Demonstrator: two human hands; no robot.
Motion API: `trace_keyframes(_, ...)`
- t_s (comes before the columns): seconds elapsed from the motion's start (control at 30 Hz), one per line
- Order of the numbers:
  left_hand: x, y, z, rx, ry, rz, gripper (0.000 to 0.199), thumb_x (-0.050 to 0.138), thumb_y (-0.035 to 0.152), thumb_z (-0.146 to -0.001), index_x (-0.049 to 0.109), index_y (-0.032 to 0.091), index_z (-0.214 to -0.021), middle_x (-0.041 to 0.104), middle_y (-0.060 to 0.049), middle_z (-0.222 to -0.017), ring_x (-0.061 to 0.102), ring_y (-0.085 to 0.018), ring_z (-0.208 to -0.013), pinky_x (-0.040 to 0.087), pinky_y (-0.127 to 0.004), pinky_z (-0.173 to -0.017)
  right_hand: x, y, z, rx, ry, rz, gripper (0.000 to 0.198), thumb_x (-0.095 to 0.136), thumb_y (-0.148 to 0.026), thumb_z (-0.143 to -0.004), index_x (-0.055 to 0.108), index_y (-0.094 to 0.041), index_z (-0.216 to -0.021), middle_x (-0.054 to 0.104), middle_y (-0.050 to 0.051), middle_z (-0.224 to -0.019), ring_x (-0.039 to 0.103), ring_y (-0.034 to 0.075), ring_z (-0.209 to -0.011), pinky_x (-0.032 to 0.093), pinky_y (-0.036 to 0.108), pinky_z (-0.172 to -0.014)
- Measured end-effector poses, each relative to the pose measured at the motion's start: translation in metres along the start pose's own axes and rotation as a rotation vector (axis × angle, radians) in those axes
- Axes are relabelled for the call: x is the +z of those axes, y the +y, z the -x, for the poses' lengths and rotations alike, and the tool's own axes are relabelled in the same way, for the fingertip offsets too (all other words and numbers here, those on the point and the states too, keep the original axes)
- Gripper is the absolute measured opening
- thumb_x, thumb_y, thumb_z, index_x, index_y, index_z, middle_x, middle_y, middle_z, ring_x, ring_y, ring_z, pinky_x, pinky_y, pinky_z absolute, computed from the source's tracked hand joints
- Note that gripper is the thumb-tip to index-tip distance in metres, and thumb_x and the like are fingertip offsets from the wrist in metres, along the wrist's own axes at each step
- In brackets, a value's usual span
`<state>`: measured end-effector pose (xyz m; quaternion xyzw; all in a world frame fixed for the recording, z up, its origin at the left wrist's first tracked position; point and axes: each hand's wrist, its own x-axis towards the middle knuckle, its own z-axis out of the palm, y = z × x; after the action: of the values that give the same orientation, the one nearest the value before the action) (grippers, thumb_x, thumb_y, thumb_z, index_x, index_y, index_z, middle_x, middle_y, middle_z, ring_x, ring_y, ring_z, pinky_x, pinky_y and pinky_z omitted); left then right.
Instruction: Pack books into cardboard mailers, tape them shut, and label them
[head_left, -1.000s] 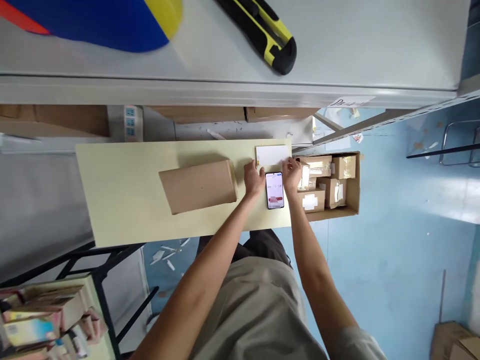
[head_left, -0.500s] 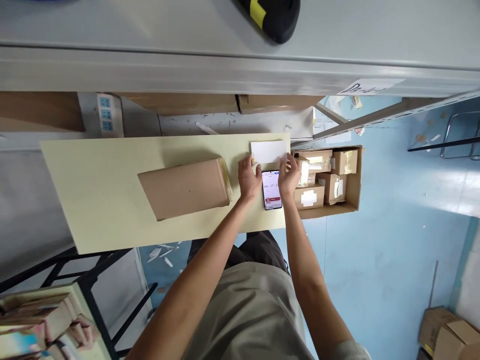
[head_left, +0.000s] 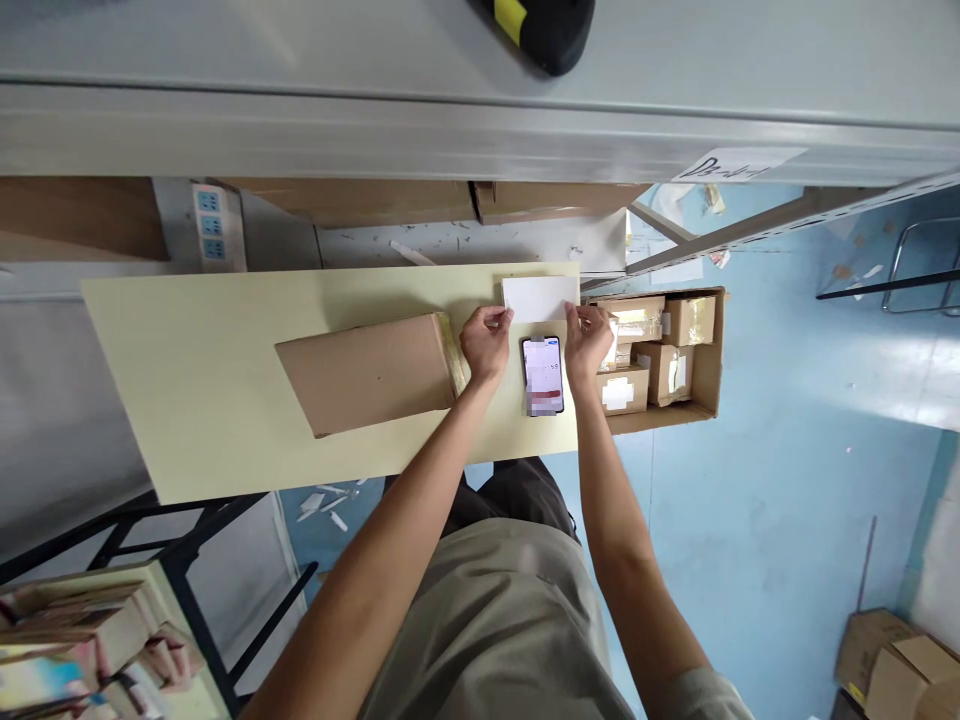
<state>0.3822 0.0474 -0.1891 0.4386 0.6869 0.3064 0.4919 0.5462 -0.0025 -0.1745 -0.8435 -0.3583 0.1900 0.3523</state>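
A white rectangular slip of paper (head_left: pixel 540 298) lies near the far right corner of the pale yellow table (head_left: pixel 225 400). My left hand (head_left: pixel 486 342) is closed, thumb and forefinger pinched at the slip's near left corner. At the opposite near corner, my right hand (head_left: pixel 589 342) pinches the slip's edge with thumb and fingertips. Whether this is one sheet or a thin stack I cannot tell. Between my wrists a smartphone (head_left: pixel 543 376) with a lit screen lies face up, touched by neither hand. Left of my left hand rests a brown cardboard box (head_left: pixel 371 375).
Beyond the table's right end stands an open carton (head_left: pixel 705 385) packed with several small taped boxes. A grey metal shelf (head_left: pixel 375 130) crosses above the table's far side, bearing a black and yellow object (head_left: pixel 551 35). A black-framed rack (head_left: pixel 187 590) stands at lower left.
Both hands have drawn slightly apart, the left going left and the right going right. Their fingers have gone from reaching around the slip to pinching its near corners.
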Motion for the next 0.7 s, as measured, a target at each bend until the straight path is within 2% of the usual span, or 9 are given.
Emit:
trace_keyframes(0.1, -0.001, -0.001, -0.004, -0.019, 0.002, -0.024, 0.017, 0.078, 0.033, -0.097, 0.077, 0.019, -0.106, 0.082, -0.01, -0.106, 0.077, -0.023, -0.097, 0.061, -0.037, -0.094, -0.002, -0.015, 0.004, -0.042, -0.034, -0.035, 0.056, 0.046, -0.065, -0.112, 0.079, -0.02, -0.115, 0.075, 0.014, -0.115, 0.076, 0.028, -0.102, 0.066, 0.046, -0.093)
trace_keyframes(0.2, -0.011, 0.012, -0.005, 0.037, -0.02, 0.008, 0.02, 0.073, 0.037, -0.102, 0.075, 0.02, -0.112, 0.079, -0.012, -0.118, 0.077, -0.025, -0.108, 0.06, -0.039, -0.101, -0.007, -0.046, 0.017, -0.091, -0.104, -0.142, 0.055, 0.041, -0.061, -0.115, 0.076, -0.023, -0.132, 0.075, 0.014, -0.127, 0.076, 0.027, -0.113, 0.067, 0.044, -0.096)
trace_keyframes(0.3, -0.031, 0.037, -0.006, 0.109, -0.114, 0.063, 0.034, 0.056, 0.049, -0.112, 0.074, 0.021, -0.109, 0.077, -0.009, -0.109, 0.076, -0.024, -0.107, 0.061, -0.037, -0.099, -0.014, -0.08, 0.031, -0.196, -0.269, -0.256, 0.052, 0.045, -0.062, -0.114, 0.077, -0.026, -0.133, 0.074, 0.011, -0.137, 0.071, 0.026, -0.131, 0.063, 0.044, -0.107)
trace_keyframes(0.37, -0.046, 0.053, -0.01, 0.119, -0.144, 0.057, 0.043, 0.05, 0.056, -0.114, 0.073, 0.021, -0.105, 0.073, -0.006, -0.098, 0.075, -0.023, -0.101, 0.061, -0.037, -0.095, -0.015, -0.095, 0.034, -0.216, -0.361, -0.295, 0.052, 0.046, -0.065, -0.113, 0.079, -0.027, -0.127, 0.075, 0.01, -0.136, 0.07, 0.025, -0.135, 0.061, 0.043, -0.111)
trace_keyframes(0.43, -0.061, 0.066, -0.019, 0.134, -0.128, 0.006, 0.044, 0.054, 0.06, -0.112, 0.073, 0.02, -0.105, 0.069, -0.004, -0.091, 0.074, -0.022, -0.098, 0.06, -0.035, -0.094, -0.01, -0.1, 0.027, -0.12, -0.383, -0.304, 0.055, 0.045, -0.067, -0.113, 0.08, -0.025, -0.117, 0.08, 0.01, -0.123, 0.077, 0.024, -0.121, 0.064, 0.04, -0.104)
trace_keyframes(0.5, -0.074, 0.076, -0.032, 0.182, -0.111, -0.088, 0.04, 0.066, 0.058, -0.106, 0.074, 0.019, -0.108, 0.068, -0.003, -0.089, 0.073, -0.023, -0.1, 0.058, -0.034, -0.097, 0.002, -0.098, 0.013, 0.046, -0.415, -0.294, 0.057, 0.05, -0.069, -0.11, 0.079, -0.021, -0.1, 0.082, 0.008, -0.097, 0.082, 0.021, -0.09, 0.068, 0.035, -0.084)
trace_keyframes(0.6, -0.089, 0.087, -0.049, 0.248, -0.141, -0.288, 0.036, 0.078, 0.049, -0.097, 0.077, 0.017, -0.111, 0.074, -0.005, -0.094, 0.073, -0.025, -0.103, 0.056, -0.035, -0.102, 0.026, -0.094, -0.011, 0.258, -0.547, -0.256, 0.057, 0.062, -0.063, -0.108, 0.07, -0.02, -0.072, 0.073, 0.002, -0.064, 0.068, 0.014, -0.049, 0.06, 0.026, -0.057)
trace_keyframes(0.7, -0.099, 0.101, -0.055, 0.219, -0.176, -0.507, 0.034, 0.076, 0.041, -0.095, 0.079, 0.014, -0.114, 0.079, -0.009, -0.102, 0.074, -0.027, -0.105, 0.054, -0.037, -0.102, 0.044, -0.095, -0.026, 0.356, -0.619, -0.191, 0.059, 0.066, -0.051, -0.109, 0.062, -0.021, -0.058, 0.068, 0.0, -0.053, 0.057, 0.01, -0.035, 0.052, 0.022, -0.048)
